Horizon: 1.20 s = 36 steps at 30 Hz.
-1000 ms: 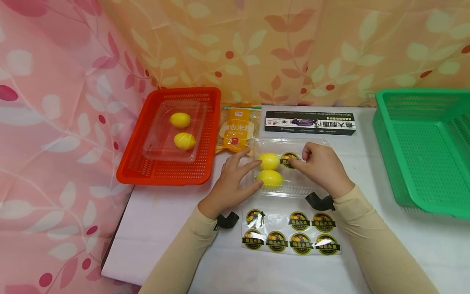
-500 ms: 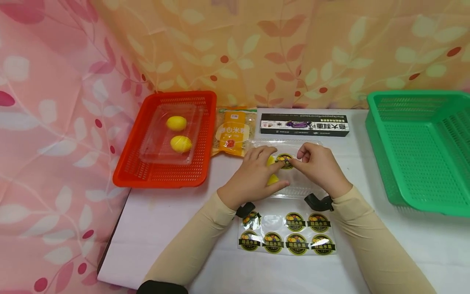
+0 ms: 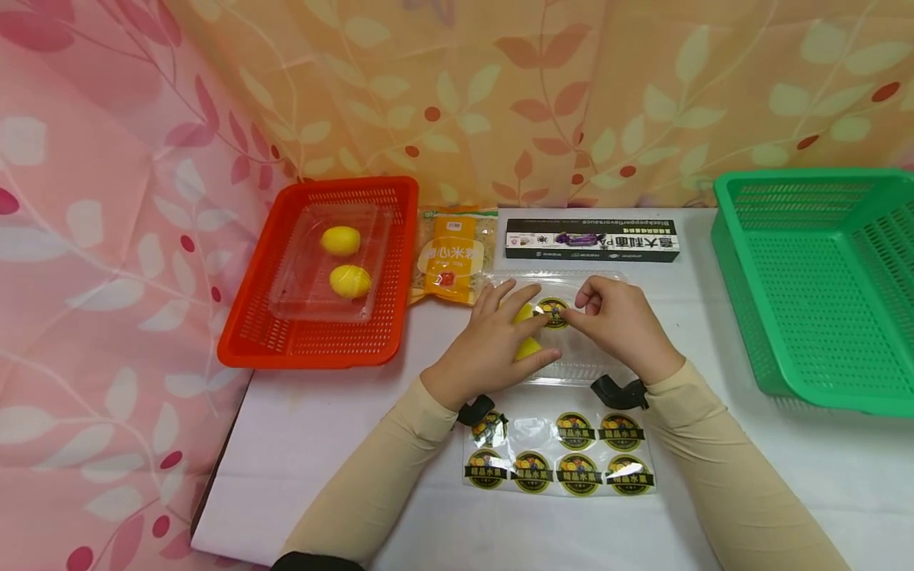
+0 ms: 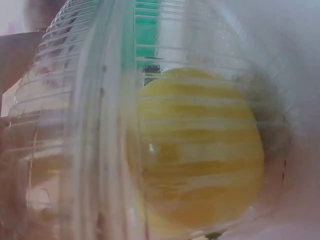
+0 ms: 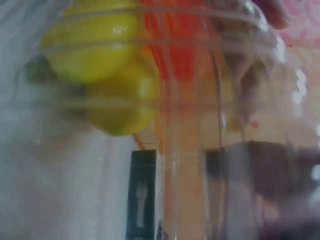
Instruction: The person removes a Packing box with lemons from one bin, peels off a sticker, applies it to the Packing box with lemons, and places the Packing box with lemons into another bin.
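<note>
since a second before, the left hand (image 3: 489, 345) had shifted right over the near clear box (image 3: 581, 369), and on my head feed it now hid most of the two lemons (image 3: 527, 346) in there. one round label (image 3: 551, 305) lay on that box, between the hands. the left fingers were spread apart, the index tip at the label's edge; the right hand (image 3: 624, 321) had its fingers curled and its thumb at the other edge, and i could not tell whether it pinched anything. both wrist feeds showed me lemons only through blurred, ribbed plastic. to the left, the red basket (image 3: 339, 339) held a second clear box (image 3: 303, 262) with two more lemons (image 3: 340, 241). to the right stood the green basket (image 3: 835, 293). behind the near box i saw one noodle bag (image 3: 453, 254) and one black carton (image 3: 593, 240). nearer lay a sheet (image 3: 528, 429) of seven labels (image 3: 531, 472), three above four, a black wrist piece (image 3: 477, 411) partly covering the upper-left one.
</note>
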Each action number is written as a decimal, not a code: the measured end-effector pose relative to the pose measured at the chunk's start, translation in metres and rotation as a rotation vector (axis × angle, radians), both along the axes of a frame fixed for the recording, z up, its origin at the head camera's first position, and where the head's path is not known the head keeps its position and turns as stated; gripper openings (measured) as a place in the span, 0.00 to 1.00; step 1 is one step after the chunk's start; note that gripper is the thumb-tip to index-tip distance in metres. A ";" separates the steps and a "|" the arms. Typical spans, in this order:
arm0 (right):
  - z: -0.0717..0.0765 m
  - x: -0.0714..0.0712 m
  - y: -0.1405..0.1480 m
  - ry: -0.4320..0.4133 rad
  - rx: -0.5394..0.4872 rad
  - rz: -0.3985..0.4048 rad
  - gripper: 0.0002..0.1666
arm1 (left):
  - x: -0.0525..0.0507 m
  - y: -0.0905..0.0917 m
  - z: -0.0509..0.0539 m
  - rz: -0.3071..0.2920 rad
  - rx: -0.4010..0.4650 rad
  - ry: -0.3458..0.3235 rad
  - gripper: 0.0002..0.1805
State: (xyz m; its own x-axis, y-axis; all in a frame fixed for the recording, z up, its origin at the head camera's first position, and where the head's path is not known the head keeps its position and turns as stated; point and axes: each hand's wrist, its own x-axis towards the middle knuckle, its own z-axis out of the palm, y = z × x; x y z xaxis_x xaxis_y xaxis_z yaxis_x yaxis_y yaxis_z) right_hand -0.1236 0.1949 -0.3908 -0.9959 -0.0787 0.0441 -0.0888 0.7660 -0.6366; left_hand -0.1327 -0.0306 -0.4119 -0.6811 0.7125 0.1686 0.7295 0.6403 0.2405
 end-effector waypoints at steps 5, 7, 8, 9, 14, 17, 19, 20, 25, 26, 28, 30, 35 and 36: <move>-0.001 0.000 0.002 0.015 -0.024 -0.009 0.14 | 0.000 -0.001 0.000 -0.012 0.041 -0.008 0.33; -0.003 0.000 0.004 0.039 -0.059 -0.011 0.13 | -0.001 -0.002 -0.001 -0.009 0.080 -0.026 0.33; -0.004 0.001 0.005 0.055 -0.083 -0.013 0.12 | -0.001 -0.003 -0.001 -0.004 0.103 -0.039 0.33; -0.005 0.001 0.007 0.073 -0.113 -0.016 0.12 | -0.001 -0.005 -0.002 0.005 0.128 -0.052 0.33; -0.001 0.009 0.013 0.154 -0.258 -0.072 0.12 | -0.002 -0.018 -0.009 0.120 0.243 -0.157 0.35; 0.000 0.014 0.017 0.191 -0.263 -0.136 0.12 | -0.003 -0.025 -0.015 0.192 0.322 -0.254 0.38; -0.001 0.016 0.020 0.203 -0.242 -0.175 0.12 | -0.004 -0.029 -0.018 0.225 0.374 -0.322 0.39; -0.002 0.017 0.022 0.206 -0.226 -0.190 0.12 | -0.004 -0.031 -0.020 0.234 0.403 -0.353 0.39; -0.010 0.022 0.029 0.169 -0.191 -0.250 0.19 | -0.009 -0.038 -0.030 0.253 0.507 -0.479 0.44; -0.011 0.023 0.031 0.139 -0.193 -0.259 0.22 | -0.010 -0.038 -0.032 0.252 0.522 -0.498 0.46; -0.014 0.024 0.034 0.038 -0.211 -0.272 0.32 | -0.011 -0.040 -0.036 0.263 0.550 -0.544 0.50; -0.018 0.023 0.039 -0.094 -0.234 -0.267 0.42 | -0.011 -0.040 -0.040 0.277 0.581 -0.583 0.52; -0.028 0.020 0.050 -0.370 -0.369 -0.186 0.51 | -0.011 -0.039 -0.050 0.295 0.672 -0.690 0.51; -0.030 0.020 0.052 -0.398 -0.404 -0.174 0.50 | -0.011 -0.039 -0.052 0.291 0.688 -0.710 0.50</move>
